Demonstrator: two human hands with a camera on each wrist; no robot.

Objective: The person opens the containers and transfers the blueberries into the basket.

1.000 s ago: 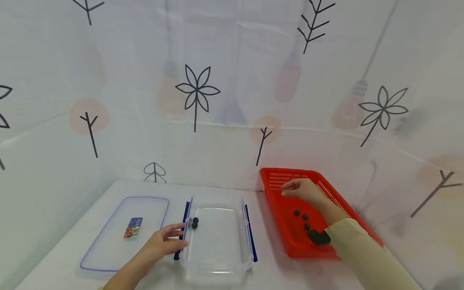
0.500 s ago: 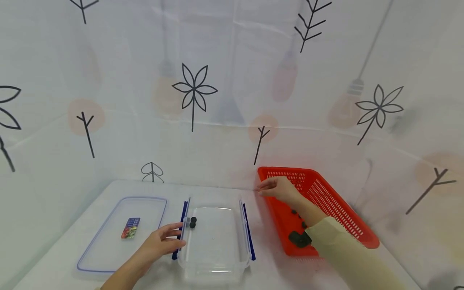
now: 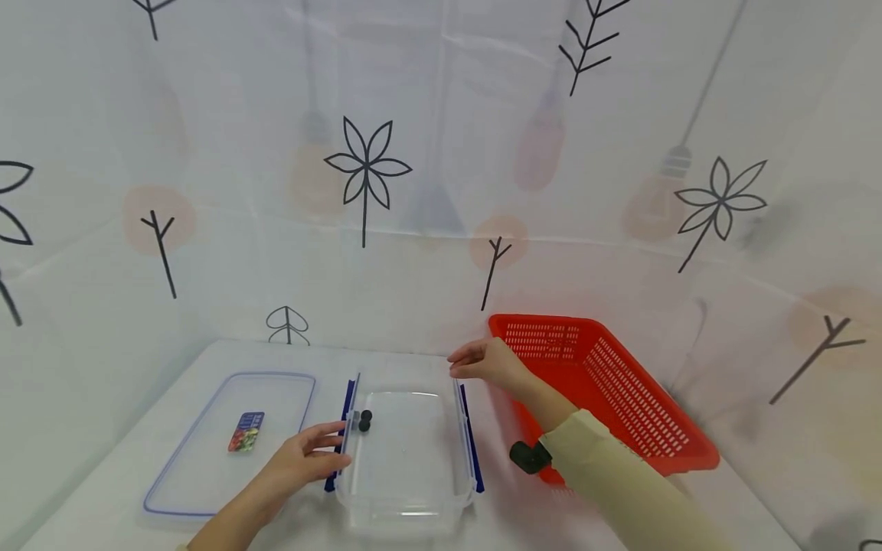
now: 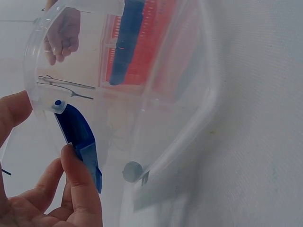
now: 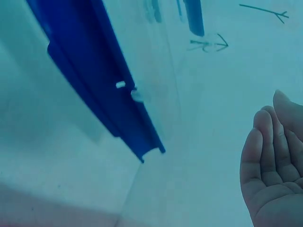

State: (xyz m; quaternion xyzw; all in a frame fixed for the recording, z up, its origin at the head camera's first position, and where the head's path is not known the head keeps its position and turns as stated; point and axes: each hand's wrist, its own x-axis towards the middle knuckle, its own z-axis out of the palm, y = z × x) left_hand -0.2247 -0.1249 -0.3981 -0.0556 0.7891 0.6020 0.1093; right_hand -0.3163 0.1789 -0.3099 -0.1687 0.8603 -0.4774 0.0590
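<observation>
A clear plastic storage box (image 3: 405, 451) with blue side latches stands in the middle of the table. Two small dark balls (image 3: 365, 421) lie inside it near its left wall. My left hand (image 3: 306, 458) grips the box's left side; in the left wrist view its fingers (image 4: 78, 177) touch a blue latch (image 4: 78, 130). My right hand (image 3: 492, 363) hovers by the box's far right corner with fingers and thumb drawn together. In the right wrist view no object shows at that hand (image 5: 277, 170), and its fingertips could hide a small one.
A red plastic basket (image 3: 637, 383) sits to the right, partly behind the right forearm (image 3: 551, 409). At the left lies a clear lid (image 3: 196, 478) with a blue edge and a colourful label (image 3: 246, 431). A patterned white sheet (image 3: 427, 283) hangs behind the table.
My right hand has moved left, from over the red basket to the box's far right corner. The left hand keeps its hold on the box, and the two balls lie as before.
</observation>
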